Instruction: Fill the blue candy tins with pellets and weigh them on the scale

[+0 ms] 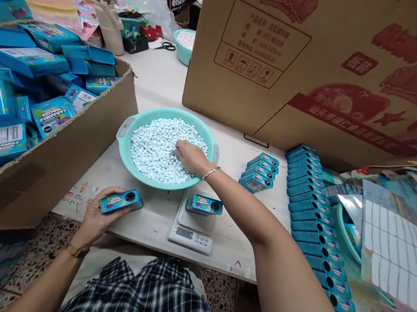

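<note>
My left hand [101, 215] is wrapped around a small blue candy box [122, 202], held just above the table's front edge. In the turquoise basin [122, 154], my right hand [191, 156] reaches into a heap of small pale white and blue candies [157, 149]. Its fingers are drawn together on the candies, with the tips partly hidden. Another blue candy box [205, 204] rests on the white digital scale [191, 239], whose display is lit, below my right forearm.
A carton [84, 150] of blue boxes stands at left. Several boxes [260, 171] sit right of the basin, beside a long row of boxes [313, 223]. A big cardboard box [245, 87] stands behind. Scissors [166, 46] and a smaller basin [184, 55] lie farther back.
</note>
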Motion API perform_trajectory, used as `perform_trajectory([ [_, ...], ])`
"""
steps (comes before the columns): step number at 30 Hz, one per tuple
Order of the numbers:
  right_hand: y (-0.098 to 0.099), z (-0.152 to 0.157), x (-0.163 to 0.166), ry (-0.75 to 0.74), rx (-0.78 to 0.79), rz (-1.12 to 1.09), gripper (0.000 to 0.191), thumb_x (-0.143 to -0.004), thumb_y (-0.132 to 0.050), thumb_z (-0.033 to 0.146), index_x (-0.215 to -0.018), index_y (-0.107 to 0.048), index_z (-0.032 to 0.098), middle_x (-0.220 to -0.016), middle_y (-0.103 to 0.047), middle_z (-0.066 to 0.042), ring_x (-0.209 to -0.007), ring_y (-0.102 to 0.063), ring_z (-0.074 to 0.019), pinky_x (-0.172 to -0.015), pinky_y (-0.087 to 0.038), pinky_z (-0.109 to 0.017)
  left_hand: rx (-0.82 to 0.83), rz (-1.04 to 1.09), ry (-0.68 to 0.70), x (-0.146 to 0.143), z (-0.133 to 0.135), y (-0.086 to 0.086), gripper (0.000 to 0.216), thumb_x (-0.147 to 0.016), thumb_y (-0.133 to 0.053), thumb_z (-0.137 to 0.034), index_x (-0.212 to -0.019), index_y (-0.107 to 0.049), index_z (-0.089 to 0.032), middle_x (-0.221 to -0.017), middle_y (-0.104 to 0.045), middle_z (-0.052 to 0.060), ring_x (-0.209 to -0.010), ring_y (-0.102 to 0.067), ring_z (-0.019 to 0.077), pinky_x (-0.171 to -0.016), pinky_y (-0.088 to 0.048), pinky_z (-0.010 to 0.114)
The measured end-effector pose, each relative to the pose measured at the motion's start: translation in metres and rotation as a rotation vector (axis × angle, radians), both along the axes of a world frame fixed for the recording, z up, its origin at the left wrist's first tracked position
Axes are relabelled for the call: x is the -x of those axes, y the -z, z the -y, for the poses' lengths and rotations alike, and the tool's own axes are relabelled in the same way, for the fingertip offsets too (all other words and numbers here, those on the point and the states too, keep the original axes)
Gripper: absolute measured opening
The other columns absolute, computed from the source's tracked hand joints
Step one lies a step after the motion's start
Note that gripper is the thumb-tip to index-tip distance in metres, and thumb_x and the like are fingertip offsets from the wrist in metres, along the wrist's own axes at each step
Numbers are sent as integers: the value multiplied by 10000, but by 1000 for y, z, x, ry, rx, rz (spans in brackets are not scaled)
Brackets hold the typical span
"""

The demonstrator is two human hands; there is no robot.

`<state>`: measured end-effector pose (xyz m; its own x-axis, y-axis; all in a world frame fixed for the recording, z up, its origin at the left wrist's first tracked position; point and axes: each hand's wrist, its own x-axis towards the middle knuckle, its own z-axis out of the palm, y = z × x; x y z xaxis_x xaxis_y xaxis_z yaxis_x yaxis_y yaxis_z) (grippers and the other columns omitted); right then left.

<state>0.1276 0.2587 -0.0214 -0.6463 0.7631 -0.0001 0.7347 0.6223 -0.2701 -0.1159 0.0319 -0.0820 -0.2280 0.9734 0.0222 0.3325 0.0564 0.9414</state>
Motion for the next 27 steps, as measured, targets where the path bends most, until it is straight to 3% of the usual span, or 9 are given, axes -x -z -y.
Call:
perform_trajectory([
  [5,-3,-4,-7,-14,-9,-20,185,-991,-424,313,-1053,-558,201,-1082,-611,-84,-848,-575,-222,-691,-351,-307,-5,-4,29,-8,2,-1,478,-742,-762,-427,-1116,-583,-189,-1145,-644,87,-1029,-652,242,-944,-534,399],
  [9,-3,-6,-11,-1,54,-125,141,-970,-443,274,-970,-563,200,-1051,-609,-86,-843,-548,-220,-699,-343,-308,-89,-63,-51,-7,15,-11,687,-710,-795,-409,-1303,-509,-214,-1335,-541,121,-1234,-555,293,-1063,-462,461],
  [12,-5,-9,-10,133,275,-434,72,-908,-534,231,-849,-556,197,-984,-600,-63,-873,-515,-209,-729,-348,-295,-320,-182,-266,-7,25,-27,838,-653,-843,-333,-1389,-458,-225,-1419,-442,138,-1335,-457,330,-1117,-411,496],
  [14,-9,-12,-9,232,422,-631,109,-879,-559,213,-775,-533,195,-902,-579,-38,-848,-494,-185,-713,-354,-271,-440,-205,-323,-11,30,-41,848,-638,-849,-268,-1394,-466,-231,-1408,-440,136,-1320,-470,336,-1106,-430,508],
  [17,-20,-19,-9,314,561,-750,156,-894,-514,233,-745,-486,195,-750,-500,-1,-663,-430,-129,-586,-333,-230,-490,-133,-252,-27,34,-57,788,-654,-829,-219,-1365,-491,-237,-1338,-503,118,-1262,-524,331,-1070,-464,530],
  [21,-42,-26,-23,348,756,-879,193,-957,-387,277,-782,-427,206,-646,-359,51,-498,-281,-84,-452,-243,-186,-378,-28,-93,-57,33,-65,635,-744,-764,-218,-1323,-505,-238,-1270,-557,103,-1192,-577,295,-1033,-501,505],
  [27,-70,1,-74,454,1253,-1543,165,-941,-489,253,-795,-430,202,-618,-337,69,-455,-242,-60,-365,-158,-130,-186,-33,122,-85,26,-63,540,-834,-691,-258,-1333,-486,-276,-1285,-569,83,-1149,-598,250,-1003,-521,437],
])
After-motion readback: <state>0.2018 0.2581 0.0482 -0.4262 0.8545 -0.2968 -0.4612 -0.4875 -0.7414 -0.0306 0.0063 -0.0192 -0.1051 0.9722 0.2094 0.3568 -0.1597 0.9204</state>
